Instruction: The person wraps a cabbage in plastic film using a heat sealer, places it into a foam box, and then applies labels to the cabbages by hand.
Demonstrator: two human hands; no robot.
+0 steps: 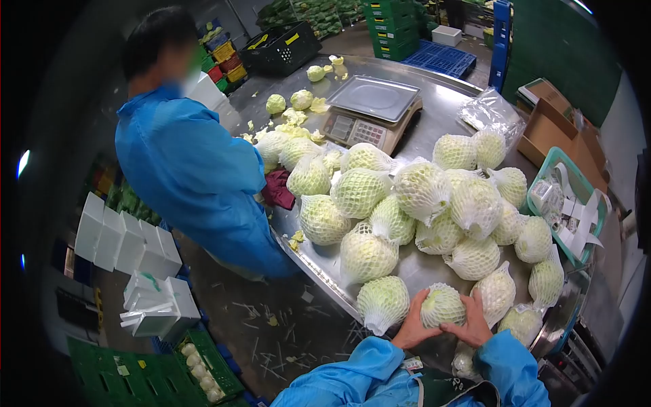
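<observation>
At the near edge of the metal table (325, 261), a pale green cabbage in white foam netting (443, 305) sits between my two hands. My left hand (415, 324) is closed round its left side, and my right hand (472, 321) round its right side, the thumbs close together in front. Just left of my left hand rests another netted cabbage (383, 303). To the right of my right hand is a paler netted cabbage (495, 295). Beyond my hands, many netted cabbages (400, 220) lie piled together.
A co-worker in a blue gown (183, 163) stands at the table's left side. Farther back are a weighing scale (373, 112), loose cabbages (276, 104) and leaf scraps. A teal basket (569, 203) with labels and a cardboard box (563, 139) stand at the right.
</observation>
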